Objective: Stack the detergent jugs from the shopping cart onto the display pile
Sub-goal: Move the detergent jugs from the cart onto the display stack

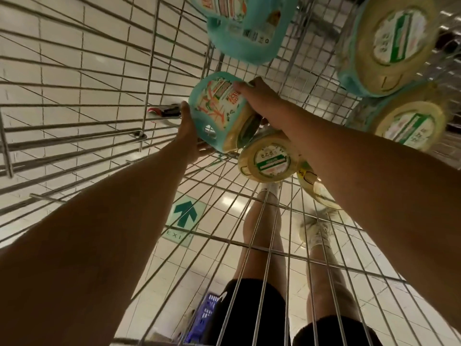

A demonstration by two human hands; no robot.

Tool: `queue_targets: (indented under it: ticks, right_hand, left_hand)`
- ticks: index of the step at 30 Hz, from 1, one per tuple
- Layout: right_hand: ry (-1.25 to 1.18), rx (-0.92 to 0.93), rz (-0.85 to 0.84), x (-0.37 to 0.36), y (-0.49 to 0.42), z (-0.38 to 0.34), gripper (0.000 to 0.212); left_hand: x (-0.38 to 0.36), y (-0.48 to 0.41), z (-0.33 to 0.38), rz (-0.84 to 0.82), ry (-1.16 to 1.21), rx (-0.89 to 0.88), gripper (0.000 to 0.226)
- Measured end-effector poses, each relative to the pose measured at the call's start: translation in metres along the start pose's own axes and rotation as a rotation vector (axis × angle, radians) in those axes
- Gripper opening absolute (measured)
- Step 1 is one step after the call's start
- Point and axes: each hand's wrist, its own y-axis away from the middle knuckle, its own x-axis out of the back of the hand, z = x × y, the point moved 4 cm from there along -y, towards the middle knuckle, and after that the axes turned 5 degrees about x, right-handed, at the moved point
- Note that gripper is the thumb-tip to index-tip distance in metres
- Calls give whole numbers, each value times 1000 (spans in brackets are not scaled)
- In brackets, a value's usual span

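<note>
Teal jug [217, 113] | left hand [187, 131], right hand [259, 101] grip | cart wire [149, 71] near left

Dim, warm indoor light. Pale glare patches shine on the glossy floor tiles [231, 199]. The near forearms [87, 245] lie in shade. Wide-angle distortion bends the cart wires [149, 58] toward the edges. The middle jug [217, 113] is fairly sharp; the upper-right jugs [389, 43] are smeared by blur.
</note>
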Motion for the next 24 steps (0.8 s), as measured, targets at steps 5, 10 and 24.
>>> queue_targets:
  ticks: [5,10,24]
  right_hand:
    - [-271,137,39,17,45,-26,20]
    - [-444,180,92,41,121,-61,46]
    - [-189,263,-27,173,391,-129,64]
  left_hand:
    - [-1,43,26,-27,40,-124,78]
    - [-22,121,38,37,164,-268,71]
    - [-85,401,-50,-175,136,-429,69]
